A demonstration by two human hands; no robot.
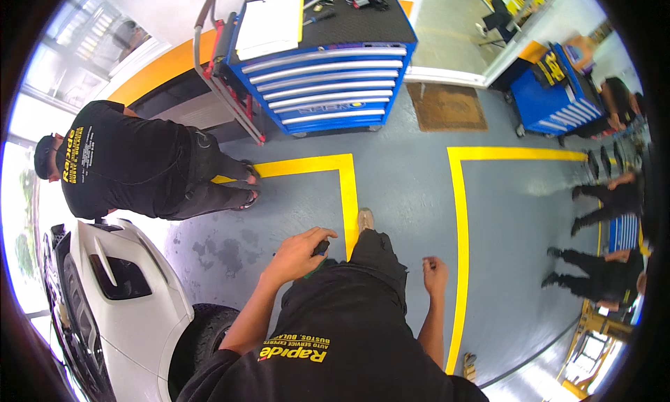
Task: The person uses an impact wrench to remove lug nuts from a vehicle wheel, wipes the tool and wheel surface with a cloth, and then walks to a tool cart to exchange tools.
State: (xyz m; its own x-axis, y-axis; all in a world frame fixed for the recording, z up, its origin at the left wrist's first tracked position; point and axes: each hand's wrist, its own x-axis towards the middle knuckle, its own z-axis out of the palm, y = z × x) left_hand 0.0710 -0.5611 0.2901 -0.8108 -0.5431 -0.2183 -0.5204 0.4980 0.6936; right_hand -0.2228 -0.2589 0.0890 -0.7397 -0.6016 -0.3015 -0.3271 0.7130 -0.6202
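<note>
My left hand [299, 254] is in front of my waist, its fingers wrapped round a small black object [321, 248] whose kind I cannot make out. Down at my side hangs my right hand [435, 273], its fingers curled in. Whether anything is inside that hand is hidden. Both hands are away from the furniture and the car. Beyond them stands a blue tool cabinet [324, 88] with several drawers. On its black top lie a clipboard with white papers [271, 24] and several small tools [319, 16].
A person in black [132, 158] bends beside a white car [129, 297] at left. A red and grey folded trolley [234, 102] leans by the cabinet. Yellow lines [457, 248] mark the grey floor. At right are a brown mat [447, 107], another blue cabinet [555, 91] and several people.
</note>
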